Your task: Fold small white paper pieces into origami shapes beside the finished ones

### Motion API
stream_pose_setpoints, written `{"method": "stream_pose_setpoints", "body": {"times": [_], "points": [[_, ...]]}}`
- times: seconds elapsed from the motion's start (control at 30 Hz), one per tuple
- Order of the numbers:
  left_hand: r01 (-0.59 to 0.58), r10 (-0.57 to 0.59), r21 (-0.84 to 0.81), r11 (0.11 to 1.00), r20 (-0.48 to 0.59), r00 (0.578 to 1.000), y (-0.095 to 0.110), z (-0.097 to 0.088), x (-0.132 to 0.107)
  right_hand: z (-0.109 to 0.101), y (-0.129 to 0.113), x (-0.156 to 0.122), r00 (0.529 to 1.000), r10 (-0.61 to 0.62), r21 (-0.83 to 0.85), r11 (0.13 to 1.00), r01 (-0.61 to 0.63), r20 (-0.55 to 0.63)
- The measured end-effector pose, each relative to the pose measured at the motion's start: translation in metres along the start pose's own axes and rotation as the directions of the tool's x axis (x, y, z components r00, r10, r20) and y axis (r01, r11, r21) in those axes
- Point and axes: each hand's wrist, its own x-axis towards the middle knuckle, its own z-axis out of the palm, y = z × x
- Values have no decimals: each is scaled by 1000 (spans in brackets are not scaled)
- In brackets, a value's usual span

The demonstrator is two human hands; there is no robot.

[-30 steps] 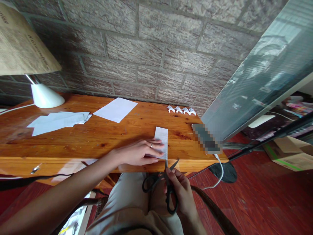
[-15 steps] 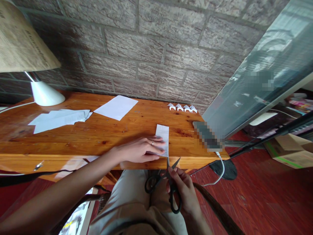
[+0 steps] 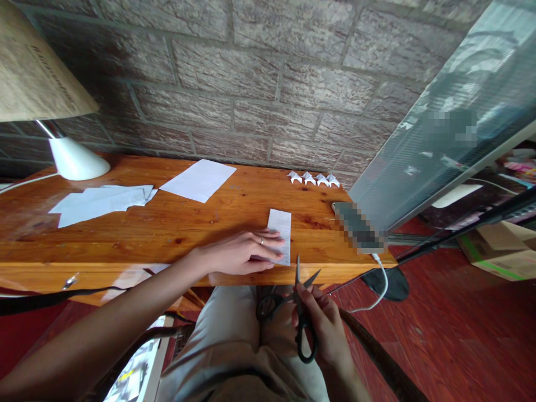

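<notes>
My left hand (image 3: 240, 252) lies flat, fingers stretched out, pressing on the near end of a narrow white paper strip (image 3: 281, 230) at the front edge of the wooden desk (image 3: 176, 229). My right hand (image 3: 320, 324) is below the desk edge, closed round black scissors (image 3: 293, 307). The blades are apart and point up towards the strip's near end, just short of the desk edge. A ring shows on my left hand.
A white sheet (image 3: 199, 180) and a pile of cut papers (image 3: 100, 201) lie at the left, near a lamp (image 3: 71, 156). Several small folded paper figures (image 3: 314, 178) stand by the brick wall. A phone (image 3: 358, 226) with a white cable (image 3: 379, 290) lies at the right edge.
My right hand with the scissors has shifted slightly right and up, blades nearer the desk edge. My left hand stays on the strip.
</notes>
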Motion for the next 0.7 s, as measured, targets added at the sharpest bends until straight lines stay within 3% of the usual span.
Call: {"method": "stream_pose_setpoints", "body": {"times": [0.13, 0.3, 0.5, 0.7], "points": [[9, -9, 0, 1000, 1, 1000, 0, 1, 0, -9, -6, -1, 999, 21, -8, 1000, -21, -29], [-8, 7, -36, 999, -37, 999, 2, 1, 0, -14, -6, -6, 998, 45, -7, 999, -45, 34], [29, -29, -19, 999, 5, 1000, 8, -11, 3, -26, -2, -13, 996, 82, -13, 997, -82, 38], [105, -100, 156, 982, -36, 994, 18, -18, -9, -17, -10, -19, 982, 138, -15, 990, -137, 126]]}}
